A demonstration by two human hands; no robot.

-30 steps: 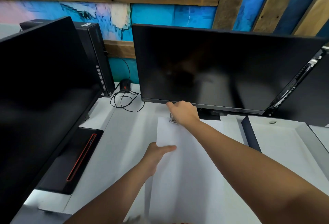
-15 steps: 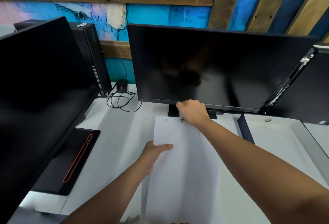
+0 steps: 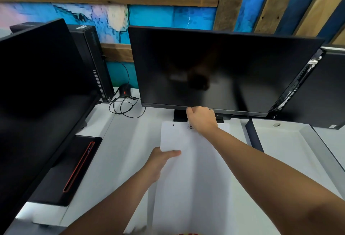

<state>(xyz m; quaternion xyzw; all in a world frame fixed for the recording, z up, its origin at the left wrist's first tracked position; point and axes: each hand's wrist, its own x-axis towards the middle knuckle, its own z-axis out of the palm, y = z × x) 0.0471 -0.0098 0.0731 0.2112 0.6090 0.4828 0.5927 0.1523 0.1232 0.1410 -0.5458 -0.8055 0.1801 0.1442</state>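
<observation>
**Hands hold a white sheet (image 3: 192,178) by the middle screen (image 3: 214,70)**

Left hand (image 3: 160,160) pinches the left edge of the white sheet. Its thumb lies flat on top and the other fingers are hidden under the sheet. Right hand (image 3: 202,121) is at the top edge of the sheet, with its fingers curled round a small clip (image 3: 190,126) that peeks out below the fist. The fist is just under the bottom rim of the middle screen. The sheet runs from there down toward the person, over the white desk (image 3: 121,141). Whether it lies on the desk cannot be told.

On the far left stands a big dark screen (image 3: 37,94). Its flat black foot (image 3: 71,169), with a red line on it, sits on the desk. Behind them is a tall black computer box (image 3: 93,63). Next comes a black mouse (image 3: 124,89) with its looped cord (image 3: 125,107). Then comes the middle screen, which is dark too. On the far right stands a second black box (image 3: 326,89).
</observation>
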